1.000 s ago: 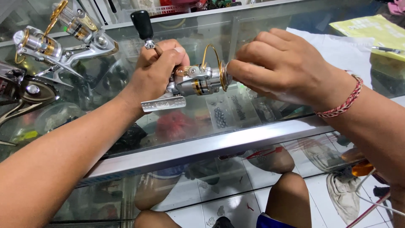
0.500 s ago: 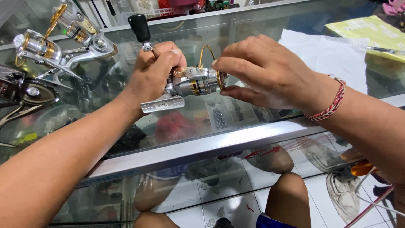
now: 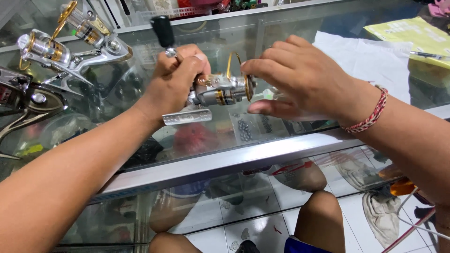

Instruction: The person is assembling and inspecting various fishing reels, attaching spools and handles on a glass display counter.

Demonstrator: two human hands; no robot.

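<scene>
A silver and gold spinning fishing reel (image 3: 220,91) is held above a glass counter (image 3: 225,161). My left hand (image 3: 176,79) is wrapped around the reel's body. The black handle knob (image 3: 162,30) sticks up above that hand and the silver foot (image 3: 187,117) pokes out below it. My right hand (image 3: 304,79), with a red woven bracelet on the wrist, has its fingertips and thumb closed on the front end of the spool, by the gold rim. A gold bail wire (image 3: 232,61) arches over the spool. The very front of the reel is hidden by my fingers.
Two more silver and gold reels (image 3: 47,49) (image 3: 93,33) and a dark reel (image 3: 28,100) lie on the counter at the left. A white sheet (image 3: 370,56), a yellow sheet (image 3: 412,33) and a pen (image 3: 429,55) lie at the right. My knees (image 3: 321,211) show through the glass.
The fingers of my right hand have shifted slightly on the reel's front end. My left hand and the reel stay almost where they were.
</scene>
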